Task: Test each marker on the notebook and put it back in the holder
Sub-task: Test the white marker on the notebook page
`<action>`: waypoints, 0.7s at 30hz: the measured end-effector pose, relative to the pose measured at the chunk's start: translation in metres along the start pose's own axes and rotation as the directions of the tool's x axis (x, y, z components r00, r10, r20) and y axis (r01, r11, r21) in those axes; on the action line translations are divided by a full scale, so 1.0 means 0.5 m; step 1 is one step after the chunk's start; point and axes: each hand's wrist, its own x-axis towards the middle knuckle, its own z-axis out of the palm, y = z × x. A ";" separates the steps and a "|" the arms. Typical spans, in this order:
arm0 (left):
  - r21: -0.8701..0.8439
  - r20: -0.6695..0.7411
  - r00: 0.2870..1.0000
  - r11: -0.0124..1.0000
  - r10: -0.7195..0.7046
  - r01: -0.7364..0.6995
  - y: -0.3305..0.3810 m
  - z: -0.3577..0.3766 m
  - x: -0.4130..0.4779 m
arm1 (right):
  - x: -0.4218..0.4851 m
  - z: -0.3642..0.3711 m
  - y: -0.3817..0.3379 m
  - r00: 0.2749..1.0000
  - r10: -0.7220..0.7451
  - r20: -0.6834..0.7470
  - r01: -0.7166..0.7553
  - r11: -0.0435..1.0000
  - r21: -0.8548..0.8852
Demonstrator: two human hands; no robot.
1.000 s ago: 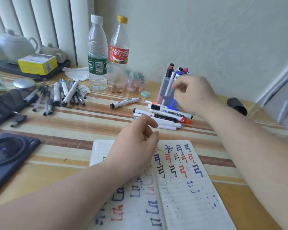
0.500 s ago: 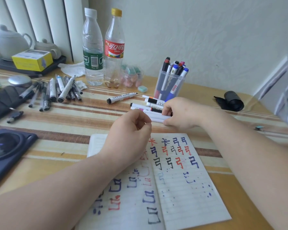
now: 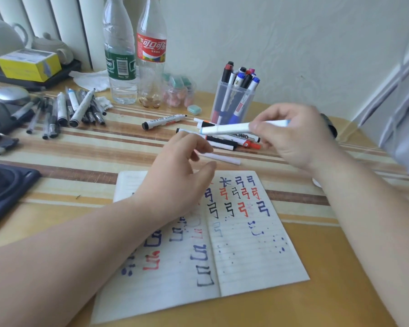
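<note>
Head view is showing the right grip [image 3: 298, 138] grasping a white marker [image 3: 227, 128] with pale blue ends, the thumb and fingertips pinching its barrel. It is holding the marker almost level in the air above the table [image 3: 80, 149], just in front of the holder [image 3: 232, 105]. The left grip [image 3: 175, 175] is hanging released, fingers loosely curved and holding nothing. It is hovering over the top edge of the notebook [image 3: 246, 256], with its fingertips pointing toward the near end of the marker.

The notebook is lying open on the table in front of the person, both pages showing red, blue and black test marks. The holder, a clear cup, is standing near the wall with capped markers [image 3: 240, 76] standing upright inside it. A heap of loose markers [image 3: 232, 139] is lying between holder and notebook, under the raised marker, and a thin white stick [image 3: 220, 158] is lying apart just beyond the notebook's top edge. A black-capped whiteboard marker [image 3: 163, 120] is lying alone left of the heap, and a bunch of pens [image 3: 64, 109] is lying further left. A water bottle [image 3: 121, 55] and a cola bottle [image 3: 151, 50] are standing side by side behind them
</note>
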 end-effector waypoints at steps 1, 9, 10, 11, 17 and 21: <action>0.024 0.016 0.997 0.997 0.075 -0.075 -0.001 0.002 -0.003 | -0.021 -0.015 -0.009 1.000 0.012 -0.015 -0.010 0.992 0.126; 0.202 -0.022 0.904 0.888 0.426 -0.414 0.027 0.015 -0.023 | -0.138 -0.031 -0.008 0.996 0.086 0.018 -0.079 0.790 0.608; 0.224 -0.034 0.897 0.879 0.440 -0.422 0.032 0.012 -0.022 | -0.143 -0.021 -0.005 0.994 0.107 0.028 -0.099 0.746 0.659; 0.237 -0.022 0.894 0.871 0.448 -0.430 0.033 0.011 -0.020 | -0.148 -0.009 -0.002 0.992 0.114 0.047 -0.114 0.714 0.691; 0.138 0.177 0.907 0.903 0.382 -0.407 0.027 0.009 -0.018 | -0.175 0.046 0.011 0.981 0.019 0.195 -0.170 0.580 0.797; 0.099 0.302 0.857 0.881 0.417 -0.464 0.038 0.011 -0.026 | -0.191 0.066 0.012 0.981 0.002 0.196 -0.138 0.716 0.684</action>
